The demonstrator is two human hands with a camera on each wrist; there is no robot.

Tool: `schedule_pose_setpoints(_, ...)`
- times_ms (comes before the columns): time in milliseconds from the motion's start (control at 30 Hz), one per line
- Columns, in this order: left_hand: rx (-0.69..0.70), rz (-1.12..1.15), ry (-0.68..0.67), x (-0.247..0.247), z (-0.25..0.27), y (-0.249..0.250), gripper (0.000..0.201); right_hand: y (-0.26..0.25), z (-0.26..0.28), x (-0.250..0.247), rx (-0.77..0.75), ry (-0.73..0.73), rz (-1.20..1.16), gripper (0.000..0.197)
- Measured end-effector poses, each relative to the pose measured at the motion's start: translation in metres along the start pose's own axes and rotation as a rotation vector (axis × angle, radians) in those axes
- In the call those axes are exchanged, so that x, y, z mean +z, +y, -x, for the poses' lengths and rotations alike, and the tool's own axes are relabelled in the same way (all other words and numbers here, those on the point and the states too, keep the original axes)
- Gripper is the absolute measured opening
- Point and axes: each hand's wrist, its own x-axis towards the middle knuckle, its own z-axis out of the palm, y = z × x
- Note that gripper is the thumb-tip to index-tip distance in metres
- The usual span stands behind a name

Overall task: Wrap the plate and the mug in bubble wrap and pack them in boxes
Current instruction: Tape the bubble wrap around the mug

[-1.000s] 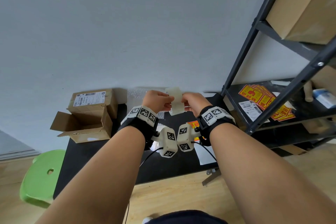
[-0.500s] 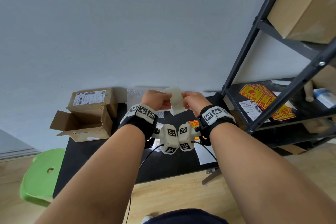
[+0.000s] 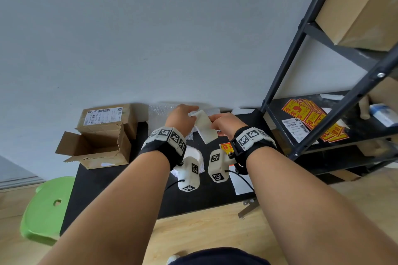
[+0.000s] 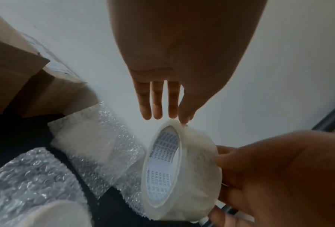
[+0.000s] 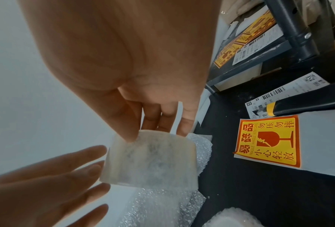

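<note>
Black tabletop against a pale grey wall; landmark for all positions: the roll of clear packing tape held above the table's far edge.

Containers: an open corrugated cardboard box, well left of the tape, flaps raised, its contents out of sight; a closed cardboard box with a white shipping label stands just behind it. A dark metal shelf rack, right of the tape, carries a stack of orange-yellow fragile stickers and large cartons.

Hands: the right hand grasps the tape roll, thumb and fingers curled round its band. The left hand has fingers nearly straight, fingertips touching the roll's upper rim.

Change from half a second ago: the wrists stand further apart, and the roll is tilted more steeply.

Task items: flat sheets of bubble wrap, translucent and pebbled, lie on the table below and left of the tape; a rounded bundle wrapped in bubble wrap sits beneath the left wrist. Whether it holds the plate or the mug cannot be told.

Other: one fragile sticker, orange border, broken-glass symbol, lies on the table right of the tape. A green plastic stool stands on the wooden floor.
</note>
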Motion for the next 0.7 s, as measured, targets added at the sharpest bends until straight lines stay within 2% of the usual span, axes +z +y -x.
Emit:
schedule_pose_setpoints(100, 0.074, -0.095, -0.02, 0.004, 0.0, 0.002, 0.041, -0.003, 0.001, 0.001, 0.014, -0.003, -0.004, 0.045)
schedule_pose_setpoints(300, 0.144, -0.188, 0.042, 0.006, 0.001, 0.007, 0.039, -0.002, 0.001, -0.002, 0.024, 0.041, -0.049, 0.041)
schedule_pose_setpoints(367, 0.169, -0.215, 0.052, 0.008, 0.001, 0.009, 0.036, -0.004, -0.001, -0.001, 0.022, 0.003, 0.018, 0.043)
schedule_pose_setpoints(533, 0.177, -0.253, 0.099, 0.008, -0.001, 0.011, 0.024, -0.007, 0.003, -0.003, 0.025, -0.001, 0.056, 0.046)
schedule_pose_setpoints(700, 0.177, -0.29, 0.1, 0.005, -0.006, 0.018, 0.022, -0.007, 0.005, -0.003, 0.028, 0.005, 0.027, 0.047)
